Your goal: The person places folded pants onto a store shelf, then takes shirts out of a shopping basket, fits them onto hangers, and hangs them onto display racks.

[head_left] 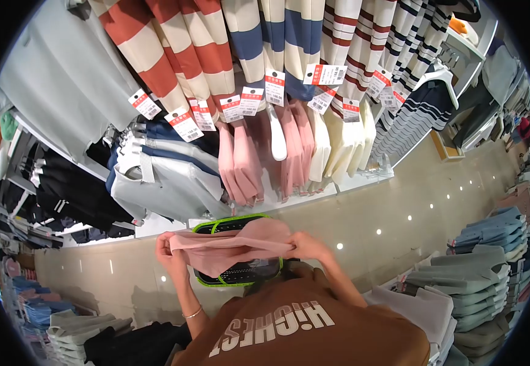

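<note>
Presently, the pink garment (234, 249) is held in front of the body, above a black, green-edged object (223, 277), with the left hand (165, 249) and the right hand (309, 246) each pinching an end between closed fingers. Handling is judged partway: the cloth is drawn out lengthwise, yet it remains slack and creased, neither folded flat nor hung up, whereas similar pink clothes (238, 165) hang neatly ahead.
</note>
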Demonstrator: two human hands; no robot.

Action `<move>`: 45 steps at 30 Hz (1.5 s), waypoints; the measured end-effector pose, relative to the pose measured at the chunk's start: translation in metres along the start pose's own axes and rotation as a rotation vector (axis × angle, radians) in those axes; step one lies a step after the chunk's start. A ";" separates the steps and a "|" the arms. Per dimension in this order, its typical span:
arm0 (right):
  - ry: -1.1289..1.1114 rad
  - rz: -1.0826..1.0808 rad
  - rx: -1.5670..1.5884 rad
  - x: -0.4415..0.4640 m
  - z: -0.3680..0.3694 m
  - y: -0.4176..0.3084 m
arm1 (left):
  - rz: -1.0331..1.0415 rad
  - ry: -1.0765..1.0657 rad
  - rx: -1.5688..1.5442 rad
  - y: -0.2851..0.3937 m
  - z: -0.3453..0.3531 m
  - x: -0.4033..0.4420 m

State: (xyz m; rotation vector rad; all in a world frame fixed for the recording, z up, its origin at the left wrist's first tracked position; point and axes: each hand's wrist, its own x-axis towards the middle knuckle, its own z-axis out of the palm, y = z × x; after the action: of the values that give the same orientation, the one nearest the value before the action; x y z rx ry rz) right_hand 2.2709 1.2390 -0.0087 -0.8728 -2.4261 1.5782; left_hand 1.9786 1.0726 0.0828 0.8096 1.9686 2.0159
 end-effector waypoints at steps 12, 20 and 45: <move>0.815 0.127 -0.172 0.205 -0.123 -0.037 | -0.052 0.259 0.266 0.017 -0.013 -0.018; 0.862 0.398 0.034 0.281 -0.132 -0.003 | -0.269 0.188 0.076 0.016 -0.039 -0.038; 0.787 0.295 0.128 0.016 -0.059 0.089 | -0.221 0.000 0.138 0.063 0.021 0.076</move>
State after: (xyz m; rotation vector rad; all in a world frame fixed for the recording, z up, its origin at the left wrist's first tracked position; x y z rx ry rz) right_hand 2.3171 1.3206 -0.0629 -1.5177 -1.6789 1.1213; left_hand 1.9403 1.1239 0.1612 0.5884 2.1126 1.7729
